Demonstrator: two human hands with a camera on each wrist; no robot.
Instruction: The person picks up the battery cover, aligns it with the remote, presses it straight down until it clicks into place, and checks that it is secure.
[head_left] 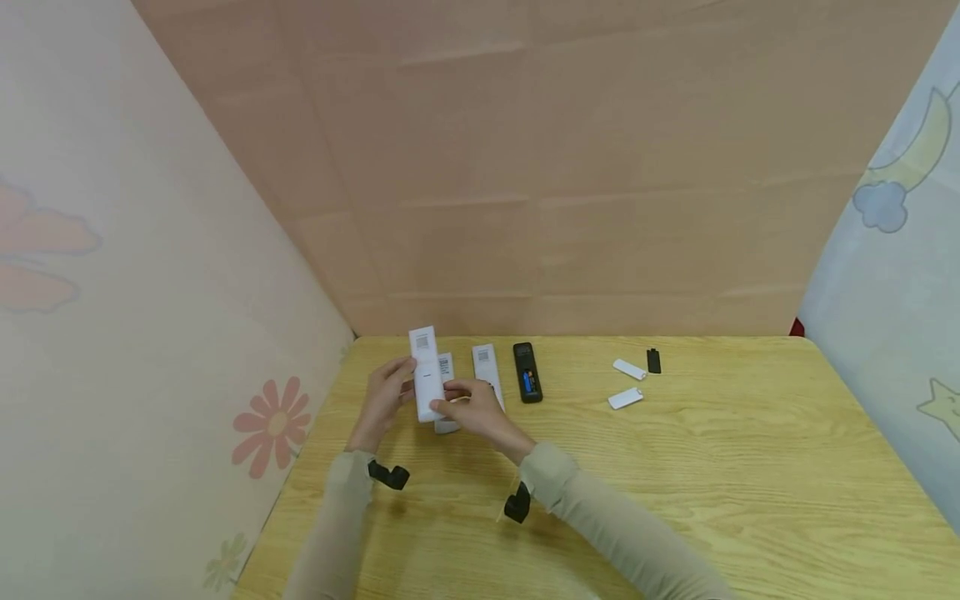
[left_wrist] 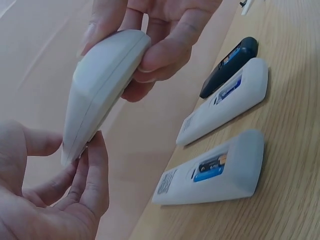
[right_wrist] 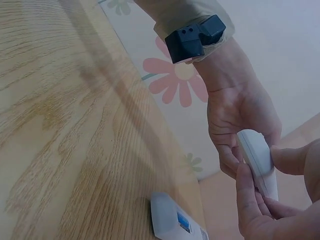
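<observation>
A white remote control [head_left: 426, 387] is held above the table, its labelled back toward the head camera. My left hand [head_left: 386, 393] grips its far part between thumb and fingers. At the near end, my right hand [head_left: 480, 410] pinches it with thumb and fingers. The left wrist view shows both hands on the tilted remote, seen from its side. Below lies a second white remote [left_wrist: 240, 172] with batteries in its uncovered compartment. Beside it are another white remote [left_wrist: 250, 87] and a black remote [left_wrist: 245, 50], both uncovered with batteries inside.
To the right on the wooden table [head_left: 720, 467] lie two white battery covers [head_left: 629, 369] and a black battery cover [head_left: 654, 361]. A draped backdrop [head_left: 600, 208] stands behind the table, with patterned walls on both sides.
</observation>
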